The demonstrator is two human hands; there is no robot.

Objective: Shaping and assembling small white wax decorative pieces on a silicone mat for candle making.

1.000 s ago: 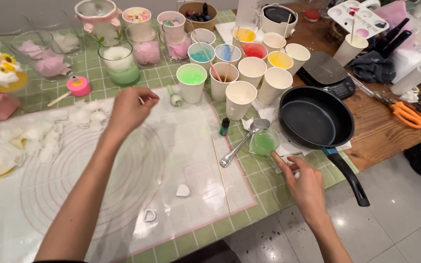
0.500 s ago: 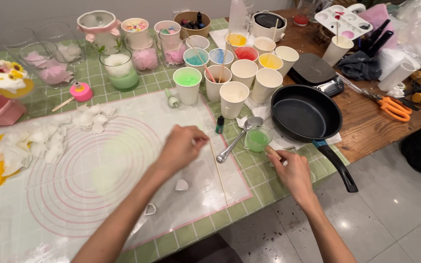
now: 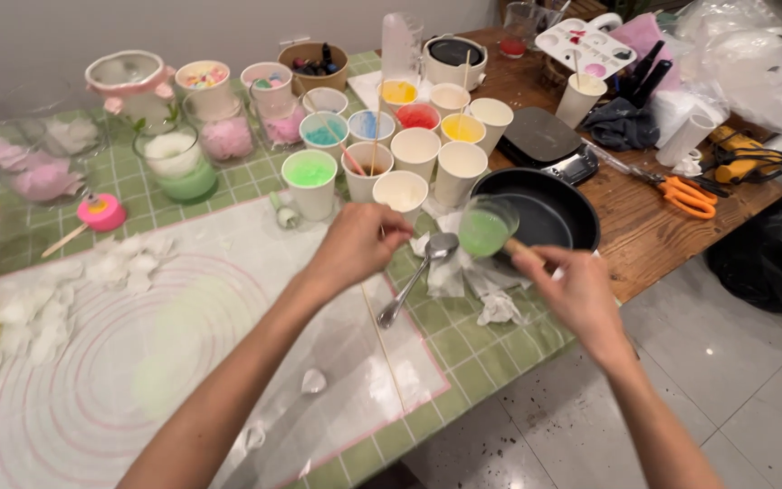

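Note:
My right hand (image 3: 570, 292) grips the short handle of a small clear cup (image 3: 484, 226) of green liquid. It holds the cup tilted above the table, just in front of the black frying pan (image 3: 549, 213). My left hand (image 3: 359, 244) is pinched on the top of a thin wooden stick (image 3: 384, 349), which slants down across the white silicone mat (image 3: 119, 380). A metal spoon (image 3: 414, 276) lies on the mat's right edge between my hands, beside crumpled white tissue (image 3: 450, 272).
Several paper cups with coloured contents (image 3: 409, 145) stand behind my hands, one holding green (image 3: 309, 181). A black scale (image 3: 545, 140) and orange scissors (image 3: 685, 195) lie on the wooden top at the right. White wax petals (image 3: 128, 267) and jars (image 3: 174, 163) sit at the left.
My right hand has lifted the small green cup off the table and tilted it. My left hand moved right toward the spoon and closed on the thin stick.

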